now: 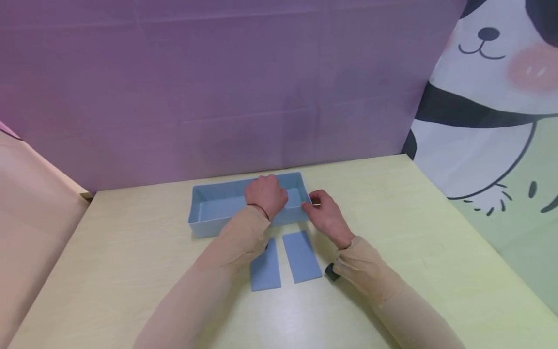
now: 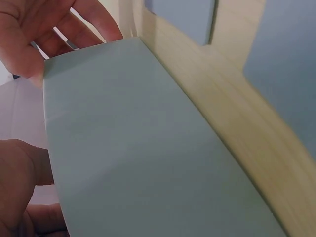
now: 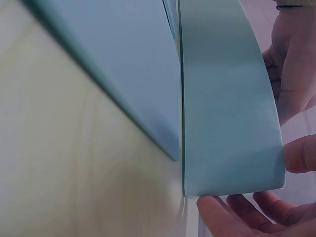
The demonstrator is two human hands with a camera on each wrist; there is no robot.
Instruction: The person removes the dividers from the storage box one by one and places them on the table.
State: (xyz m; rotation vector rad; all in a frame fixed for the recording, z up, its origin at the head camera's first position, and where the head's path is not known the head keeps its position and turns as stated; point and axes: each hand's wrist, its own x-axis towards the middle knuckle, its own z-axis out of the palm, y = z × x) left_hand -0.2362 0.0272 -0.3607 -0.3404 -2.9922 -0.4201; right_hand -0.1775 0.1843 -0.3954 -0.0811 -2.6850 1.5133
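A long, open light-blue box [image 1: 211, 228] stands near the back of the table. My right hand [image 1: 327, 218] grips its right end, thumb at the rim and fingers around the end wall. In the right wrist view the right hand's fingertips [image 3: 212, 205] lie along the edge of the box's front wall [image 3: 227, 108]. My left hand [image 1: 267, 194] reaches over the front wall into the box, fingers bent. The wall hides its fingertips, and I cannot tell whether they hold anything. Two flat blue rectangular panels [image 1: 266, 266] lie side by side before the box, the left one partly under my left sleeve.
A pale wooden table [image 1: 131, 271] bears everything. Behind it rises a purple cloth backdrop [image 1: 244, 87], close to the box's back wall. A panda picture [image 1: 479, 145] covers the surface at the right. A small black device [image 1: 332, 272] sits at my right sleeve.
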